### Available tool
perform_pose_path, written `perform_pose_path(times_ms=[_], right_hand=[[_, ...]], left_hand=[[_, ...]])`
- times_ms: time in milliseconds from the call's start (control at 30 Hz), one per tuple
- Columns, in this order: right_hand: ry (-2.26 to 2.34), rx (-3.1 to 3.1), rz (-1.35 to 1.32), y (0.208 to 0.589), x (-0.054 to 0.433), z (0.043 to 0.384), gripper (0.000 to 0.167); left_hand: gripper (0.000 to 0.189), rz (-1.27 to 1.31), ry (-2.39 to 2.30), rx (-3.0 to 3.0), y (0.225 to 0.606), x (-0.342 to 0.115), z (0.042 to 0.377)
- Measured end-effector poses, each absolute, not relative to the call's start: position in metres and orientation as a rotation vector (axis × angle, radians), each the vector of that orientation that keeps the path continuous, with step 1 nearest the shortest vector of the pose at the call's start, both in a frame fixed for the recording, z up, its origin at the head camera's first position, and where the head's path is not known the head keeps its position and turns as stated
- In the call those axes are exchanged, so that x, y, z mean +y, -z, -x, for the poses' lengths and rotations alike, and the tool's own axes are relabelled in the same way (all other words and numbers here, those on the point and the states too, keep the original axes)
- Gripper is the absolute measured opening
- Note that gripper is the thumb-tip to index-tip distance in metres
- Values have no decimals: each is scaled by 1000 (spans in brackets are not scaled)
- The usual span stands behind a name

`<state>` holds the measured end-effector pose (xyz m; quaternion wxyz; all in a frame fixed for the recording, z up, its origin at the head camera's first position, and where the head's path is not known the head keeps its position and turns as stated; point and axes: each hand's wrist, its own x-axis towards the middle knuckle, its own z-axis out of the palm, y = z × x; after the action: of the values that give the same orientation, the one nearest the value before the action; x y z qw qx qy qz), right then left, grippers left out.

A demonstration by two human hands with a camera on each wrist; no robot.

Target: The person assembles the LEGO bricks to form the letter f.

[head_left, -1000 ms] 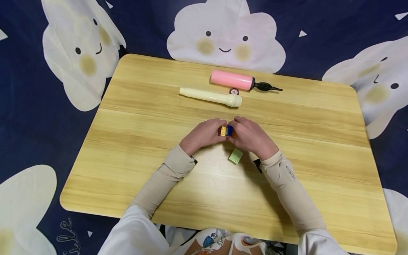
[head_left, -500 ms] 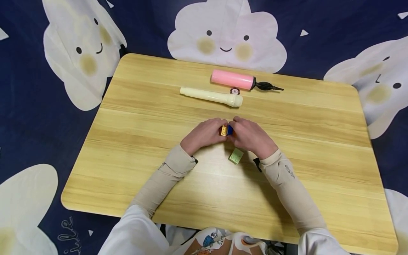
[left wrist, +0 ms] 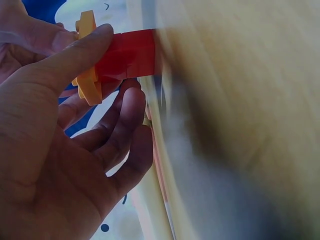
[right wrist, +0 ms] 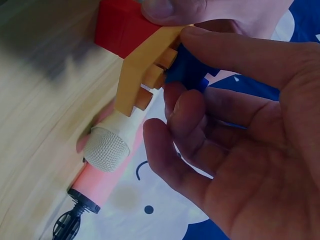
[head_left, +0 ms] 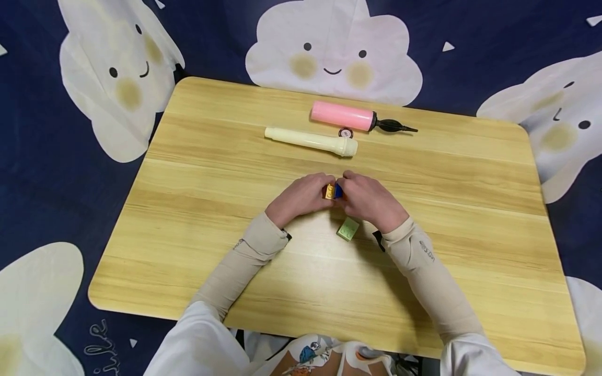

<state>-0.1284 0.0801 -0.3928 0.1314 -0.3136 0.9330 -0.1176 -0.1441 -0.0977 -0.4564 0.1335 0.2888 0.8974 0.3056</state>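
Near the middle of the table both hands meet over toy building bricks. My left hand (head_left: 305, 194) pinches a red brick (left wrist: 132, 55) between thumb and fingers, low over the tabletop. An orange-yellow studded brick (right wrist: 132, 75) is joined to the red one and lies tilted in the right wrist view. My right hand (head_left: 371, 201) grips a blue brick (right wrist: 187, 70) against the orange one's studded side. Whether the blue brick is locked on cannot be told, as fingers hide part of it. A light green brick (head_left: 348, 230) lies on the table just below the right hand.
Beyond the hands lies a cream toy microphone (head_left: 310, 141). Behind it are a pink hand pump (head_left: 343, 116) with a black nozzle and a small round dark-rimmed token (head_left: 345, 133). The wooden table (head_left: 188, 235) stands against a navy cloth (head_left: 211, 31) with white clouds.
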Motion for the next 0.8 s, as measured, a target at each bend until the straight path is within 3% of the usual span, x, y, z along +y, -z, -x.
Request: perform_pose_path(times_ms=[800], right_hand=[[360, 2679, 837, 393, 82, 131, 29]], left_hand=[[30, -844, -896, 2602, 458, -96, 146]])
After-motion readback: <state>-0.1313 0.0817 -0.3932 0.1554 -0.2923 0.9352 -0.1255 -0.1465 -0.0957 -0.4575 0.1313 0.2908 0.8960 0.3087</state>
